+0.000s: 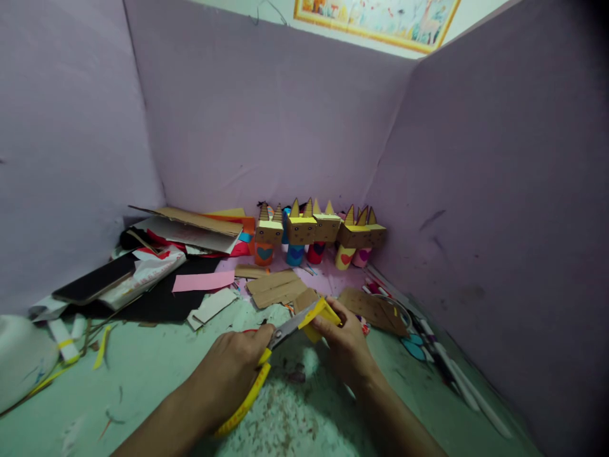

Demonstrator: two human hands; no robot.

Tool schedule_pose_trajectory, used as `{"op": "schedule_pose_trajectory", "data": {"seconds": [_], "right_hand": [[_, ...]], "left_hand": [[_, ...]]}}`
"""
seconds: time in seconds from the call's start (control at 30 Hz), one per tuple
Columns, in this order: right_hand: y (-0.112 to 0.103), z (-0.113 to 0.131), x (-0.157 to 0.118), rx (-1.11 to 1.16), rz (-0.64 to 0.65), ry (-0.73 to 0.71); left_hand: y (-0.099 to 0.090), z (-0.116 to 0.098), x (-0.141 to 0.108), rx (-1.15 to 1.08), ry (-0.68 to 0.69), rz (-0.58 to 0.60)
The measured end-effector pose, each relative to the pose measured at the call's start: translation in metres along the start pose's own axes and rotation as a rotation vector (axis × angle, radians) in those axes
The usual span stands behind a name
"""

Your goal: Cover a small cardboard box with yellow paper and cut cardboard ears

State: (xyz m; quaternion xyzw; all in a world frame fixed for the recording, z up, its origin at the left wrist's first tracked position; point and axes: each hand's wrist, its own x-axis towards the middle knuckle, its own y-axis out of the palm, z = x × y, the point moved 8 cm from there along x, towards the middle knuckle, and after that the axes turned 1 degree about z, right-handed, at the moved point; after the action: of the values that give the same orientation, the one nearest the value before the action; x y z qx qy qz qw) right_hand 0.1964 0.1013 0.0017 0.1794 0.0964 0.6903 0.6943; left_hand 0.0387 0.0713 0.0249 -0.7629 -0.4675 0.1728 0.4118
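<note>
And the left hand grips yellow-handled scissors right at the yellow paper pinched by the right hand, box-headed figures lined up beyond!

the top edge crops the framed picture, the left edge a white object, and the left hand covers part of the scissors, whose handle markings are too blurred to read.
</note>
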Motion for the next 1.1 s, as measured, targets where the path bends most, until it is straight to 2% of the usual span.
{"op": "schedule_pose_trajectory", "data": {"seconds": [0.1, 0.2, 0.27, 0.37, 0.47, 0.53, 0.63, 0.7, 0.77, 0.83, 0.87, 0.93, 1.0, 1.1], "right_hand": [[0.006, -0.001, -0.001, 0.064, 0.017, 0.053], [0.014, -0.002, -0.002, 0.141, 0.073, 0.115], [0.017, -0.005, -0.003, 0.150, 0.112, 0.153], [0.016, -0.011, -0.001, 0.113, 0.118, 0.187], [0.011, -0.011, -0.001, 0.037, 0.084, 0.157], [0.010, -0.009, -0.002, -0.028, 0.057, 0.129], [0.016, -0.010, -0.007, -0.070, 0.082, 0.180], [0.019, -0.012, -0.009, -0.089, 0.098, 0.222], [0.020, -0.014, -0.010, -0.122, 0.097, 0.233], [0.022, -0.016, -0.011, -0.150, 0.117, 0.237], [0.024, -0.017, -0.011, -0.160, 0.137, 0.228], [0.028, -0.016, -0.012, -0.203, 0.179, 0.189], [0.031, -0.011, -0.013, -0.266, 0.214, 0.119], [0.035, -0.003, -0.014, -0.300, 0.260, 0.043]], "left_hand": [[-0.008, 0.003, 0.003, -0.028, -0.057, -0.046], [-0.032, 0.021, 0.006, -0.010, -0.221, -0.217], [-0.044, 0.034, 0.007, 0.088, -0.308, -0.257], [-0.048, 0.052, 0.006, 0.327, -0.433, -0.140], [-0.048, 0.063, -0.001, 0.510, -0.522, -0.033], [-0.045, 0.068, -0.004, 0.532, -0.512, 0.030], [-0.042, 0.073, -0.005, 0.508, -0.469, 0.120], [-0.048, 0.073, -0.003, 0.489, -0.479, 0.082], [-0.055, 0.064, 0.001, 0.347, -0.466, -0.069], [-0.052, 0.049, 0.003, 0.027, -0.401, -0.202], [-0.042, 0.041, 0.005, -0.170, -0.371, -0.188], [-0.016, 0.024, 0.008, -0.446, -0.313, -0.066], [-0.002, 0.008, 0.009, -0.558, -0.219, -0.026], [0.004, -0.002, 0.009, -0.686, -0.137, -0.025]]}}
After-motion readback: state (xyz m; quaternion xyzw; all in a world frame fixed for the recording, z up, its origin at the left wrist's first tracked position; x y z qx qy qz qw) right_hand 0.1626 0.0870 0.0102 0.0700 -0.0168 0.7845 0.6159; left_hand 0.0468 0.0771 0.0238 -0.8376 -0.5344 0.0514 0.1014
